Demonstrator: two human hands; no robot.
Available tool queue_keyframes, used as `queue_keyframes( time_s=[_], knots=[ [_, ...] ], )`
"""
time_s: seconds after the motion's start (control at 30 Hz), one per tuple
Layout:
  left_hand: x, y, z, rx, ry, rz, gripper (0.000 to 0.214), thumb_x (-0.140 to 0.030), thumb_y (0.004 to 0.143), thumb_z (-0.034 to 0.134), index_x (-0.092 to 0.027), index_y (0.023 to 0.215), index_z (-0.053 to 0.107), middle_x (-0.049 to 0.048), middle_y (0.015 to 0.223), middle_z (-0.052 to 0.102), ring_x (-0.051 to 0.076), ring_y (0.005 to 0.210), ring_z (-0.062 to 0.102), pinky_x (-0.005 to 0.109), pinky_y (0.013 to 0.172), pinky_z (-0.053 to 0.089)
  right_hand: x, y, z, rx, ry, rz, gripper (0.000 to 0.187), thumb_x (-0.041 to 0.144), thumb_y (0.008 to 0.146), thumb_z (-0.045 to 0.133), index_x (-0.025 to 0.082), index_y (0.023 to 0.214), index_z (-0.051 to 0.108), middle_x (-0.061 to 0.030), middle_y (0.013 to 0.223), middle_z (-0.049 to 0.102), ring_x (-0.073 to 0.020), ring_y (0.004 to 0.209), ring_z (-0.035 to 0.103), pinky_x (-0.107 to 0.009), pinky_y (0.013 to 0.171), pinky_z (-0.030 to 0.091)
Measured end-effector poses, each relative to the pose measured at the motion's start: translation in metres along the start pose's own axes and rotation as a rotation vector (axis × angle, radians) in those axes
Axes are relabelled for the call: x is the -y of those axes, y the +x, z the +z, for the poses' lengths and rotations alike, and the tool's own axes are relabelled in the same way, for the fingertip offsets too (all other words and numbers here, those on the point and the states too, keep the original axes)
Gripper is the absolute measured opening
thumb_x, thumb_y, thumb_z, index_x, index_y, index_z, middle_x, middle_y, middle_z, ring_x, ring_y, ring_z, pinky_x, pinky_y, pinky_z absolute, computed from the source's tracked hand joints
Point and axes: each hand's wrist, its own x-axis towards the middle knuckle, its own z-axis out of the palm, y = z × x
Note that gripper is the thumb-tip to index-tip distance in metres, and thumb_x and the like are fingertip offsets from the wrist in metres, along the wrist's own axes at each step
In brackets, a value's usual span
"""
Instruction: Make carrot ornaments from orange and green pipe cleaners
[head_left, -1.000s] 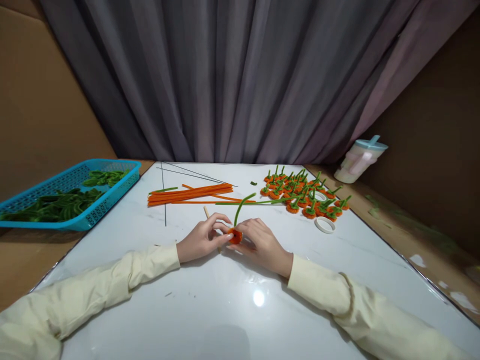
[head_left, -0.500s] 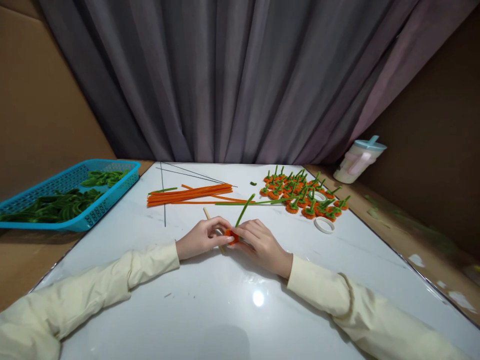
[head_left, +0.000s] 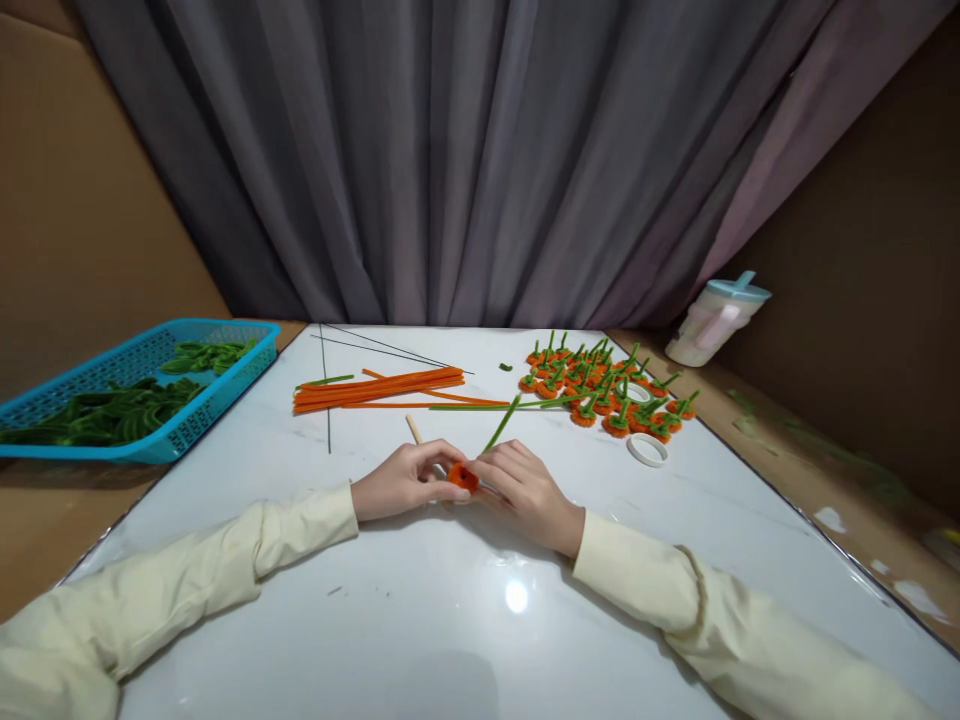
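Observation:
Between thumb and fingers, my left hand (head_left: 409, 480) pinches a small orange fuzzy coil (head_left: 463, 477) with a dark hole at its centre. My right hand (head_left: 529, 497) meets it from the other side, fingertips at the coil's edge. A green pipe cleaner (head_left: 502, 424) sticks up from my right fingers, slanting away to the right; its lower end is hidden. Behind my left hand runs a thin wooden stick (head_left: 413, 430); whether it is held or lies on the table I cannot tell.
Orange pipe cleaners (head_left: 382, 388) lie bundled beyond my hands. Several orange pieces with green stems (head_left: 585, 375) stand at the back right, near a white ring (head_left: 647, 450). At left is a blue basket (head_left: 150, 450) of green pieces; a lidded cup (head_left: 712, 325) stands far right.
The green pipe cleaner has tilted further right and its tip is lower. The orange coil has turned, so its dark centre hole faces me more. Both hands stay nearly in place.

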Motion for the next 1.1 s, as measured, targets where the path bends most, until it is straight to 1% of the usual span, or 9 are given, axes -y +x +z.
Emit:
queue_keyframes(
  time_s=[0.17,0.4,0.57,0.77,0.87,0.93,0.97,1.03,1.1],
  knots=[
    [0.0011,-0.0004,-0.0003,-0.009,0.027,0.037,0.03,-0.033,0.072,0.067,-0.014,0.094,0.057,0.0013,0.08,0.06,0.01,0.062,0.056,0.019,0.055,0.042,0.0015,0.0,-0.0001,-0.034,-0.003,-0.048,0.011,0.014,0.089,0.047,0.013,0.099,0.052,-0.0094,0.082,0.061,-0.0166,0.07,0.049,-0.029,0.06,0.038],
    [0.0023,-0.0048,0.0005,-0.037,0.316,0.202,0.037,-0.037,0.072,0.068,-0.014,0.1,0.058,-0.0008,0.07,0.058,0.005,0.047,0.039,0.018,0.047,0.034,0.0039,-0.0004,-0.0001,-0.002,0.047,-0.069,0.011,0.012,0.09,0.042,0.013,0.094,0.052,-0.0092,0.076,0.06,-0.0157,0.066,0.046,-0.027,0.059,0.039],
    [0.0018,-0.0069,0.0033,-0.096,0.412,0.282,0.031,-0.036,0.077,0.063,-0.015,0.098,0.06,0.0039,0.082,0.063,0.007,0.052,0.047,0.019,0.051,0.04,0.0048,0.0005,-0.0003,0.0,0.053,-0.096,0.011,0.011,0.09,0.041,0.012,0.091,0.052,-0.0095,0.075,0.059,-0.0157,0.066,0.045,-0.027,0.058,0.039],
    [0.0034,-0.0086,0.0043,-0.133,0.482,0.378,0.026,-0.035,0.079,0.061,-0.014,0.096,0.061,0.005,0.081,0.064,0.008,0.056,0.05,0.019,0.054,0.043,0.0063,0.0019,-0.0012,0.005,0.035,-0.136,0.018,0.01,0.091,0.036,0.012,0.087,0.053,-0.0099,0.074,0.058,-0.0159,0.066,0.044,-0.027,0.059,0.04],
    [0.0042,-0.009,0.0038,-0.126,0.478,0.377,0.029,-0.036,0.079,0.061,-0.015,0.099,0.06,0.0056,0.085,0.064,0.008,0.054,0.049,0.019,0.053,0.042,0.007,0.001,-0.0005,-0.01,0.044,-0.132,0.017,0.011,0.091,0.037,0.011,0.088,0.053,-0.0103,0.074,0.059,-0.0161,0.065,0.045,-0.028,0.057,0.04],
    [0.0036,-0.0083,0.0032,-0.102,0.449,0.345,0.034,-0.037,0.077,0.063,-0.015,0.102,0.058,0.0059,0.089,0.064,0.007,0.053,0.047,0.019,0.052,0.042,0.0074,0.0005,0.0002,-0.039,0.094,-0.074,0.014,0.012,0.091,0.04,0.012,0.09,0.054,-0.0098,0.075,0.059,-0.0157,0.065,0.047,-0.028,0.057,0.041],
    [0.003,-0.0076,0.0028,-0.086,0.431,0.323,0.038,-0.037,0.075,0.065,-0.015,0.104,0.057,0.0058,0.091,0.063,0.006,0.052,0.047,0.019,0.052,0.042,0.0076,0.0005,0.0005,-0.061,0.146,-0.013,0.013,0.013,0.09,0.042,0.013,0.09,0.054,-0.0091,0.075,0.059,-0.0153,0.066,0.048,-0.027,0.057,0.041],
    [0.0014,-0.0053,0.0021,-0.063,0.365,0.267,0.042,-0.038,0.073,0.066,-0.016,0.107,0.055,0.0048,0.089,0.063,0.006,0.052,0.048,0.02,0.053,0.042,0.008,0.0015,0.0011,-0.112,0.283,0.194,0.009,0.019,0.089,0.048,0.015,0.086,0.055,-0.0061,0.075,0.058,-0.0139,0.066,0.05,-0.026,0.058,0.042],
    [0.0003,-0.0023,0.0016,-0.052,0.225,0.187,0.039,-0.039,0.076,0.063,-0.015,0.106,0.055,0.0041,0.087,0.062,0.008,0.056,0.052,0.02,0.053,0.042,0.0083,0.0039,0.0015,-0.142,0.449,0.474,0.013,0.028,0.087,0.054,0.017,0.079,0.055,-0.0027,0.071,0.056,-0.0125,0.064,0.051,-0.025,0.058,0.043]
  ],
)
